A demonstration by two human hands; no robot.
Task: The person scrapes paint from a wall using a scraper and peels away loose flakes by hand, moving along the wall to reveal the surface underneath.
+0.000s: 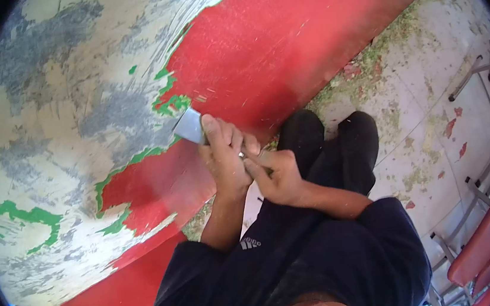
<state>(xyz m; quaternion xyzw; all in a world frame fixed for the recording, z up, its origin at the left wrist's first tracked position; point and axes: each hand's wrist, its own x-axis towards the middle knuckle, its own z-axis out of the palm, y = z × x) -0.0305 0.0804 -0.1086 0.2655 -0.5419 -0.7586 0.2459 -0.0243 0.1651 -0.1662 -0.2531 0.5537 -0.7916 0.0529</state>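
Both of my hands are closed around a paint scraper [189, 126] with a wide, flat metal blade. My left hand [222, 158] grips it close behind the blade, its fingers lying along the tool. Farther back, my right hand [278, 176] wraps around the handle end, most of which the fingers hide. The blade's edge is at the wall [236, 64], by a ragged border between red paint and a stripped pale and grey area. Strips of green paint [171, 105] show along that border, with small flakes near the blade.
Green and red paint flakes [384, 57] litter the tiled floor [430, 157] along the wall's foot. Chairs with metal legs and a red seat [480, 242] stand at the right. My dark-clad legs [358, 147] are close to the wall.
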